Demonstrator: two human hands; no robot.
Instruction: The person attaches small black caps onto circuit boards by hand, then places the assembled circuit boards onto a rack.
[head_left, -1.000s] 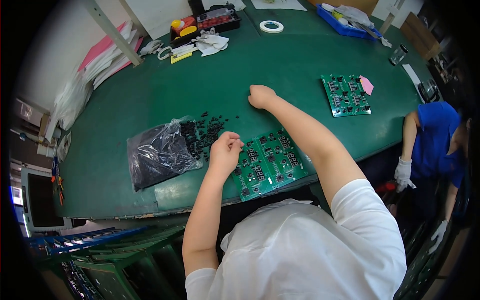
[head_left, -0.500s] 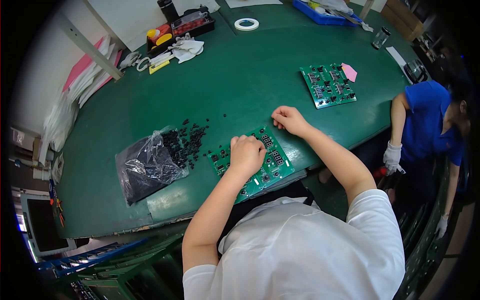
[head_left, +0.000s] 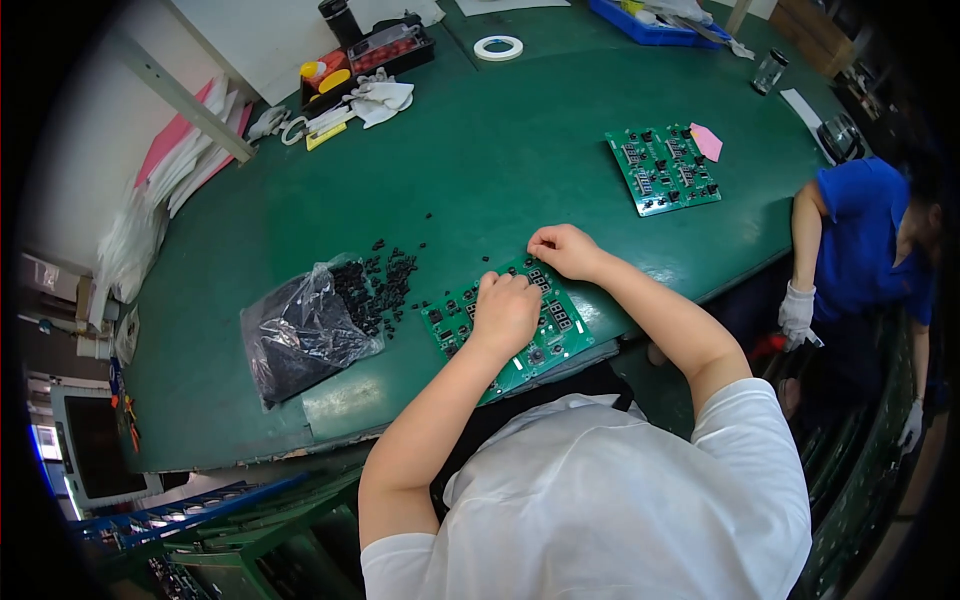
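A green circuit board [head_left: 572, 341] with black digit displays and small black parts lies at the table's near edge. My left hand [head_left: 507, 312] rests over its middle, fingers curled down and closed. Whatever may be under those fingertips is hidden. At the board's far edge, my right hand [head_left: 567, 251] has thumb and fingers pinched together; anything between them is too small to make out. Left of the board lies a heap of small black caps [head_left: 385, 285], spilling from a clear plastic bag [head_left: 305, 345] full of dark pieces. A few caps lie loose near the board.
Another group of green boards [head_left: 655, 185] with a pink paper tag [head_left: 706, 142] lies farther right. At the back are a tape roll [head_left: 498, 48], white gloves [head_left: 380, 100], a blue tray [head_left: 650, 35] and a glass jar [head_left: 769, 72]. A gloved co-worker [head_left: 865, 230] is at right.
My right hand has moved left to the board's far edge, still pinched. My left hand stays over the board with its fingers slightly shifted. The whole view has shifted a little.
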